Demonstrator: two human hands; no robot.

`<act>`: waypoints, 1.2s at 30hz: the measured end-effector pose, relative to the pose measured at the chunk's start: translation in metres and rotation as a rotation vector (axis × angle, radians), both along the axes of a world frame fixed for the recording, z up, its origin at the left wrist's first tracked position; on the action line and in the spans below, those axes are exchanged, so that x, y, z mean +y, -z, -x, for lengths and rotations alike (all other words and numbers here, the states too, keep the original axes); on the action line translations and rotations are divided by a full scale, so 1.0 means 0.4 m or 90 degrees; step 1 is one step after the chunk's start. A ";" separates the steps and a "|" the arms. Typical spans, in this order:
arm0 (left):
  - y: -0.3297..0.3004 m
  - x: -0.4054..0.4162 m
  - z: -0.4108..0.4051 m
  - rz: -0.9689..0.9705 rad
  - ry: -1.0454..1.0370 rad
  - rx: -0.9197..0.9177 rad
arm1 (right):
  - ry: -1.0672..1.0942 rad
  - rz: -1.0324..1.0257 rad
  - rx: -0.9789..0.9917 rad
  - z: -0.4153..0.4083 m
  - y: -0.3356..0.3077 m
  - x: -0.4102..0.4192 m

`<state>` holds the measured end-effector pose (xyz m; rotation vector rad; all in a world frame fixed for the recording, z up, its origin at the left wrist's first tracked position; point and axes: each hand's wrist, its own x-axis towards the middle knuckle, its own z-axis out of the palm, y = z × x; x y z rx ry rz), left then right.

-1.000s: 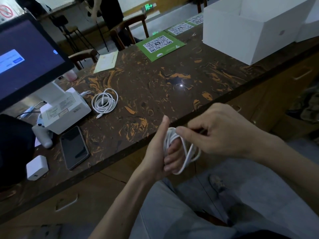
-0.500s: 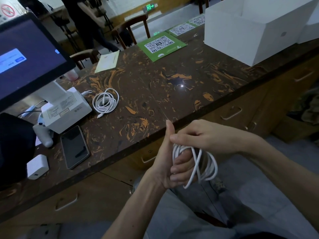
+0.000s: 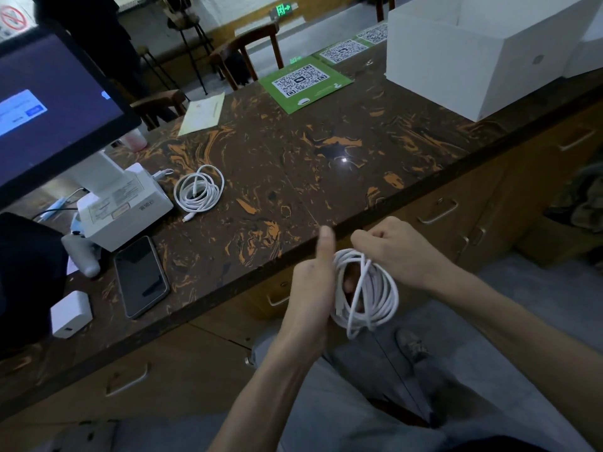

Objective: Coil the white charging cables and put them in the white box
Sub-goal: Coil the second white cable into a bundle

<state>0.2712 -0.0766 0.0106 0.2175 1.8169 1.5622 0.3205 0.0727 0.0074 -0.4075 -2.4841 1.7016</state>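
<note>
A white charging cable [image 3: 368, 293] is wound in several loops around the fingers of my left hand [image 3: 313, 282], whose thumb points up, just below the counter's front edge. My right hand [image 3: 396, 252] pinches the top of the coil, fingers curled over the strands. A plug end hangs at the coil's inner left side. A second white cable [image 3: 199, 190] lies coiled on the dark marbled counter [image 3: 293, 177] to the left. The open white box [image 3: 470, 57] stands at the counter's far right.
A monitor [image 3: 49, 102] and white printer [image 3: 124, 207] stand at the left, with a phone [image 3: 141, 277] and white charger brick [image 3: 71, 314] near the front edge. Green QR placards [image 3: 305, 84] and a paper sheet [image 3: 202, 114] lie at the back. Drawers sit under the counter.
My right hand has gone round the coil and come up to its top, adding a loop. The coil is fuller and both hands sit slightly higher, nearer the counter edge.
</note>
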 end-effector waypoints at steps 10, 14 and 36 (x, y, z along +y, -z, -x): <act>0.013 0.005 -0.051 -0.147 0.048 -0.075 | 0.145 0.053 0.212 0.019 -0.007 0.031; -0.001 0.025 -0.042 -0.233 0.010 -0.116 | 0.140 0.125 0.232 0.019 0.019 -0.001; 0.028 0.034 0.028 -0.394 -0.335 -0.336 | 0.011 0.169 0.282 -0.055 0.072 -0.075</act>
